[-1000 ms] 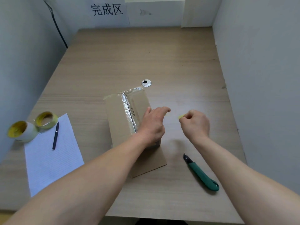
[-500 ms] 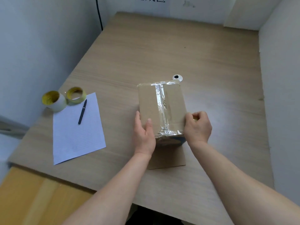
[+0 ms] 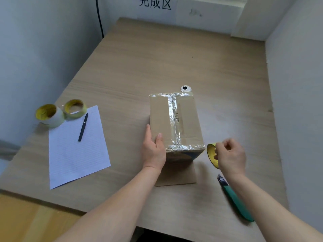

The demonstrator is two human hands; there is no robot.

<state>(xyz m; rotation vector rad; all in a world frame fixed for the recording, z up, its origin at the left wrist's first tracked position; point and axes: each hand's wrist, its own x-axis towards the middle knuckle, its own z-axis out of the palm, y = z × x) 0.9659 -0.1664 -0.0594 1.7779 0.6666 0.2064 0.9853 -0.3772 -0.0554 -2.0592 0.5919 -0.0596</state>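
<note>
Fingers (image 3: 227, 144) of right hand (image 3: 230, 155) pinch yellow tape roll (image 3: 211, 153), right of centre; left hand (image 3: 153, 149) lies flat, bracing box (image 3: 174, 123). Seam looks sealed; next probably needs knife (image 3: 235, 199), lower right.

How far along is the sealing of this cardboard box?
Done, it seems: clear tape runs along the top seam of the box and across both ends. In hand: the left hand rests on the near left corner while the right hand grips a yellow-cored tape roll beside it. Left, probably: the flat cardboard sticking out below the near side looks untaped, and the green knife lies untouched.
</note>
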